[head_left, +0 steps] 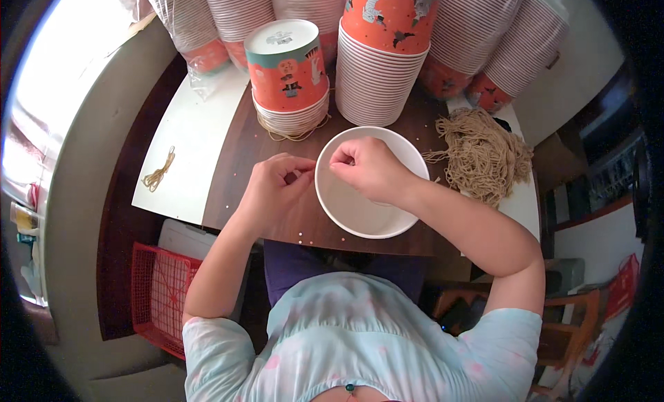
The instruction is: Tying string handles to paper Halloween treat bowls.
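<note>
A white paper bucket stands mouth up at the near edge of the table, in front of me. My right hand reaches over its rim, fingers pinched together inside the mouth. Against the bucket's outer left side, my left hand has its thumb and fingertips brought together close to the wall. Whatever either pinch holds is too small or hidden to make out. A tangled heap of tan cord lies right of the bucket, some loose ends trailing toward it.
Behind the bucket stand a short upturned stack of orange printed buckets with cords around its base and a taller stack. Plastic-wrapped stacks line the back. A small cord bundle lies at left; a red basket sits below.
</note>
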`<control>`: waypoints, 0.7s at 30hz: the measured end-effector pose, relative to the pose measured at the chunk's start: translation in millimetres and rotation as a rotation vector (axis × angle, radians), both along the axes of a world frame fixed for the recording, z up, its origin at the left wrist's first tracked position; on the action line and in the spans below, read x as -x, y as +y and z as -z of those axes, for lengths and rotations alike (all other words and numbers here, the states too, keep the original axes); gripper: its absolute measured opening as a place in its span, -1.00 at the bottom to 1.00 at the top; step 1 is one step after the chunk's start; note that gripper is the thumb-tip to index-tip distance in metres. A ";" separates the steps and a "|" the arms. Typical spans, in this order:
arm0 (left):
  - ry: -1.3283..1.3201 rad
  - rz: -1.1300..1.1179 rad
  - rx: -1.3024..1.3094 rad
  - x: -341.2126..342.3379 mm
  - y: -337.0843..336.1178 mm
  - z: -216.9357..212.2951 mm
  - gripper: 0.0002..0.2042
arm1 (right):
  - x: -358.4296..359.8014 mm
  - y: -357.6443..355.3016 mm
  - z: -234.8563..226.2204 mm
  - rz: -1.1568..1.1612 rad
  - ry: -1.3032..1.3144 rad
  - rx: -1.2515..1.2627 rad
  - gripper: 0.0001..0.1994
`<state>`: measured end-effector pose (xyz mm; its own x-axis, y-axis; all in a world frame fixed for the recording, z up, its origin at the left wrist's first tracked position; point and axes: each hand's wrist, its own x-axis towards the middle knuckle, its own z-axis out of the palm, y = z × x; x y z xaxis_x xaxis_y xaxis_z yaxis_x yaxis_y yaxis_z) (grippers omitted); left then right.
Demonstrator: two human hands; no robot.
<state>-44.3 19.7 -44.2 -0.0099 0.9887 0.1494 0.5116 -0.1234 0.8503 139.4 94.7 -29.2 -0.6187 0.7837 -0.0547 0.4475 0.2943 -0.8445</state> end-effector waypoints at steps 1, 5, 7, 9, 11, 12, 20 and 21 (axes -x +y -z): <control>-0.012 0.006 0.015 0.1 0.3 1.0 -0.79 | 0.6 0.7 1.2 0.000 -0.001 0.000 -0.87; -0.021 0.013 0.003 -0.5 0.4 0.3 -0.78 | 4.5 3.5 9.3 -0.014 0.003 -0.007 -0.87; -0.012 0.029 -0.004 -0.9 0.3 -1.1 -0.80 | 5.9 3.1 9.8 -0.017 0.012 0.003 -0.87; -0.006 0.029 -0.005 -1.9 -0.5 -4.5 -0.79 | 6.9 2.5 9.6 -0.019 0.004 -0.003 -0.87; 0.000 0.028 -0.008 -1.3 -0.7 -4.9 -0.77 | 6.8 1.7 9.1 -0.027 -0.004 -0.006 -0.87; -0.013 0.035 -0.011 -0.6 -0.4 -3.3 -0.77 | 6.3 1.2 8.8 -0.033 -0.012 -0.009 -0.87; -0.021 0.054 -0.048 0.0 1.0 0.9 -0.77 | 2.8 -0.7 5.8 -0.067 0.006 -0.074 -0.87; -0.018 0.054 -0.051 0.1 1.2 1.2 -0.77 | 3.1 -0.5 6.2 -0.072 0.015 -0.099 -0.87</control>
